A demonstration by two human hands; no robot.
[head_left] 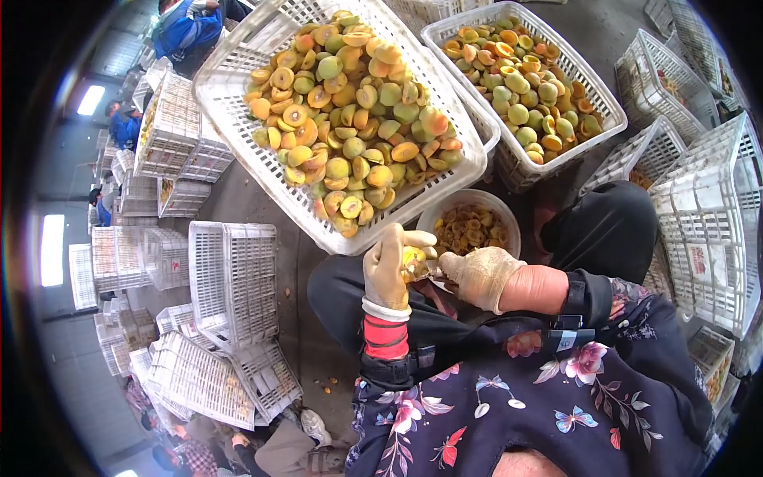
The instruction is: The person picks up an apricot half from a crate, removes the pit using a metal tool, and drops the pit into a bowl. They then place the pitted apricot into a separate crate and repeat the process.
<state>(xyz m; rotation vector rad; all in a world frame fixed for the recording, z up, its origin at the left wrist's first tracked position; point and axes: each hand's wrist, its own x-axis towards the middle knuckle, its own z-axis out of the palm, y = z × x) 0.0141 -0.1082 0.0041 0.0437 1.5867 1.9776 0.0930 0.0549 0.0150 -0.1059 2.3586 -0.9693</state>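
My left hand (388, 269), in a pale glove, grips a yellow peach (414, 262) between thumb and fingers, in front of my lap. Close beside it, my right hand (480, 275), also gloved, is closed with its fingertips at the fruit. Something thin shows between the hands, but what the right hand holds is hidden. Just beyond my hands stands a white bucket (515, 229) with brownish-yellow pieces (474, 226) inside. A tilted white crate (226, 103) full of halved peaches (350, 119) lies past my left hand.
A second white crate (616, 119) of halved fruit stands behind the bucket. Stacked crates (234, 278) rise on the left, and more crates (703, 230) on the right. Other people (187, 32) sit at the far left and lower left. Fruit scraps (322, 387) dot the floor.
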